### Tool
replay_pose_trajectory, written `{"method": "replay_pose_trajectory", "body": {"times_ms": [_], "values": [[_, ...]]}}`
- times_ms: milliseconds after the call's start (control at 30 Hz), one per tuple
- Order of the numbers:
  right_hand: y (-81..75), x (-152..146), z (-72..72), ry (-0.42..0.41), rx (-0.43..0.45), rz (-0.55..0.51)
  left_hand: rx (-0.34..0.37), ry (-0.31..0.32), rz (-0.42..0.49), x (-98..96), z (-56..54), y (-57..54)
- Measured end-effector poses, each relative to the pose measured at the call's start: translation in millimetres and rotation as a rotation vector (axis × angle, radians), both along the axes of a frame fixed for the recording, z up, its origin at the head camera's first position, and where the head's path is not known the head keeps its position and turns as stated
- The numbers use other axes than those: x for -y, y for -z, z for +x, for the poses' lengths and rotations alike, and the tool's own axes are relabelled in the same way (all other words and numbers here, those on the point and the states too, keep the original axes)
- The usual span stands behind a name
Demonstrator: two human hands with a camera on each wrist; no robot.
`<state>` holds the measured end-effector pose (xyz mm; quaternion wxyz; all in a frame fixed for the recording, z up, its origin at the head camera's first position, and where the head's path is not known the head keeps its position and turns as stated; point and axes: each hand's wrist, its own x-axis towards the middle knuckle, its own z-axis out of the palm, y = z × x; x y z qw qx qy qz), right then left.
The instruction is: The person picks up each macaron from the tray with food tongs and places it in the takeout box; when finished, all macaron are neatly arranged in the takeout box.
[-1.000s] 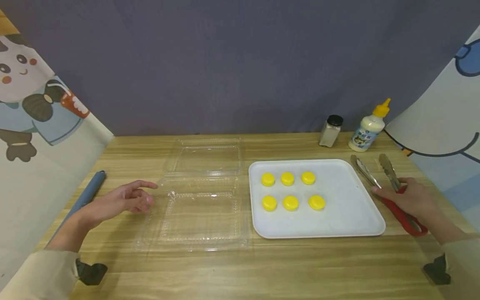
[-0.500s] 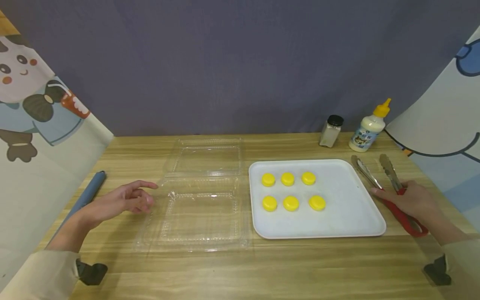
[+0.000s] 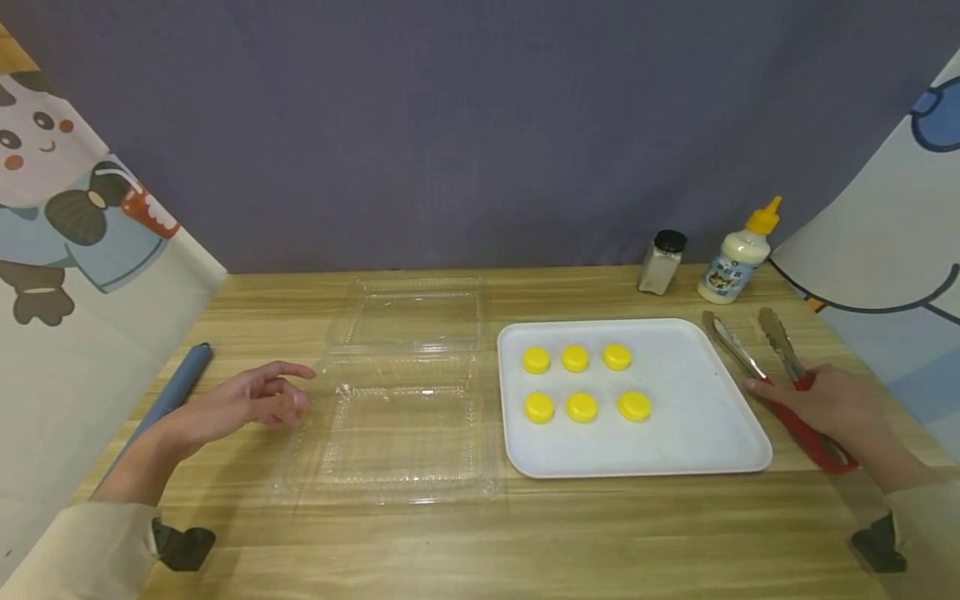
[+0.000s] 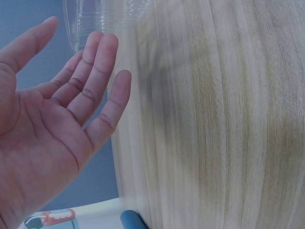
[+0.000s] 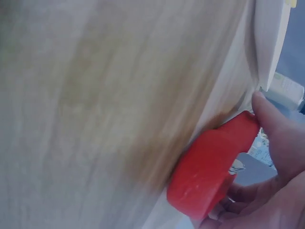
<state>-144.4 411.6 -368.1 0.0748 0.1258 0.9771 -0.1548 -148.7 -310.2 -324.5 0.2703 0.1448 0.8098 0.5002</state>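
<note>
Moved only slightly at the right hand [image 3: 842, 406], lower right, gripping red-handled metal tongs [image 3: 797, 427]. Shows the left hand [image 3: 228, 406] loosely spread, holding nothing, near the unfolded clear plastic container [image 3: 412, 479], centre-left. Looks barely begun, with six round yellow discs [image 3: 582, 407] unlifted on the white rectangular tray [image 3: 697, 437], right of centre.

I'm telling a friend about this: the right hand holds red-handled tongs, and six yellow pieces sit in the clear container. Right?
Not quite: the head view shows the six yellow pieces on the white tray, not in the clear container. The right hand does hold the red-handled tongs.
</note>
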Motion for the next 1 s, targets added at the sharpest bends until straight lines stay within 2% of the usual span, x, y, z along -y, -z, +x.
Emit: {"method": "replay_pose_trajectory", "body": {"times_ms": [267, 500, 733, 1000], "values": [[1.4, 1.6, 3.2, -0.025, -0.007, 0.015, -0.008, 0.015, 0.009, 0.6, -1.6, 3.2], [-0.4, -1.1, 2.6, -0.044, -0.029, 0.036, -0.003, 0.011, -0.004, -0.1, -1.0, -0.3], [1.8, -7.6, 1.1, -0.068, -0.098, 0.100, -0.014, 0.011, -0.019, -0.8, -1.1, -1.5], [3.1, -10.3, -2.9, -0.090, -0.159, 0.082, -0.024, 0.012, -0.021, 1.5, -1.0, 0.3]]}}
